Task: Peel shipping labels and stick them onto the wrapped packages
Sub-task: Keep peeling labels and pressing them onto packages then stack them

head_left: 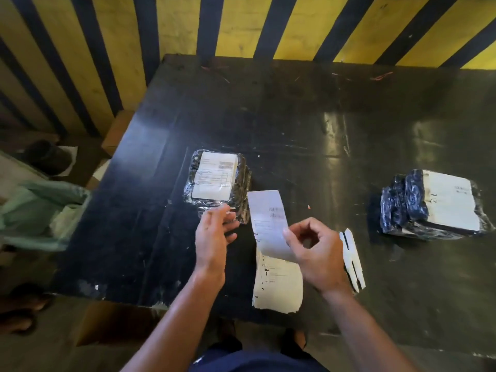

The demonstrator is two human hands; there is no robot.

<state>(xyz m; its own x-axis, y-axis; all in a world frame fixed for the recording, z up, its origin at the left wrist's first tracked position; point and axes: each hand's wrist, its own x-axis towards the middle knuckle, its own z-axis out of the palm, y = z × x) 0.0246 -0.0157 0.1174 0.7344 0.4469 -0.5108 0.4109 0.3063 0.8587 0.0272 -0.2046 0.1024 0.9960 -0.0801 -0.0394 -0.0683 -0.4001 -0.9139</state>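
My right hand [314, 253] pinches a white shipping label [268, 221] by its lower right edge and holds it up over the table. Under it lies a stack of label sheets [279, 285] at the table's near edge. My left hand [214, 232] hovers with relaxed fingers just in front of a black plastic-wrapped package [217, 181] that carries a white label on top. A second wrapped package [434, 205], also labelled, lies at the right.
The dark table [295, 124] stands against a yellow and black striped wall [241, 25]. White backing strips [351, 259] lie right of my right hand. A green sack [40, 208] stands on the floor at the left, with cardboard boxes [118, 130] beside the table.
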